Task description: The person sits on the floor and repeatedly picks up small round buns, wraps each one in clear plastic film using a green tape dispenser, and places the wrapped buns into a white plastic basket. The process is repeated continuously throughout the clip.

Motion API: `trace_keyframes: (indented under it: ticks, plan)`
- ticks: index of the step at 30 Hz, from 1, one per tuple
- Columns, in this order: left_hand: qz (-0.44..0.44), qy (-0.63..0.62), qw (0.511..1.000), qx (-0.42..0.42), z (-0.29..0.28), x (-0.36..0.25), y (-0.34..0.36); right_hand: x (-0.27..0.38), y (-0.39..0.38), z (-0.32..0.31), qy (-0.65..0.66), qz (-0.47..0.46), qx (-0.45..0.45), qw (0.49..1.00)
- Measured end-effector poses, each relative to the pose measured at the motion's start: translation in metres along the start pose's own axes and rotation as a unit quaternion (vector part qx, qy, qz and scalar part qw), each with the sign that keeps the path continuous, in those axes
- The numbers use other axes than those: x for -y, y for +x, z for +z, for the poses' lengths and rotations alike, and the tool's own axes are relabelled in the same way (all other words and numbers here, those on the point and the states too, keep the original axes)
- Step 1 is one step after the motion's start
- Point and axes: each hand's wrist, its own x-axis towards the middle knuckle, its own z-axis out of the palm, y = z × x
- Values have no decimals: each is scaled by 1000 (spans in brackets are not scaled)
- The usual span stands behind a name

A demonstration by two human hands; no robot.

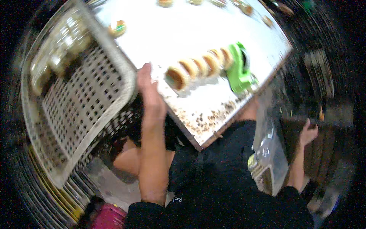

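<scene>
My left hand [150, 93] is at the left edge of a white tabletop [152, 32], beside the rim of a pale plastic basket [127, 72]. Its fingers are stretched out, and nothing shows in them. My right hand [308, 134] is away from the table at the right, blurred, fingers apart and partly bent, with nothing visible in it. On the tabletop several tan rolls, apparently tape rolls [177, 78], stand in a slanting row. A bright green tape dispenser [237, 72] sits at the row's right end.
Shiny clear-wrapped packages [63, 47] lie in the basket's far end. Brown specks [206, 120] mark the table's near corner. More small rolls [118, 28] sit along its far side. Beside my right leg stands a container with clear plastic [267, 149]. A pink item [109, 216] is at lower left.
</scene>
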Motion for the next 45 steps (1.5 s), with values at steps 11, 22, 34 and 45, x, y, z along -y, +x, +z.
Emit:
trace_keyframes:
  ticks: [11,22,34,45]
  plan:
    - [5,67,997,38,39,13,8,-255,-442,-268,-238,573,290,729]
    - [151,299,941,-48,-39,-4,86,-206,-416,-54,-76,569,500,648]
    - [58,313,948,-12,23,22,25,-168,-302,-35,600,619,217,459]
    - [289,386,866,130,118,13,4,19,-45,-120,763,307,250,512]
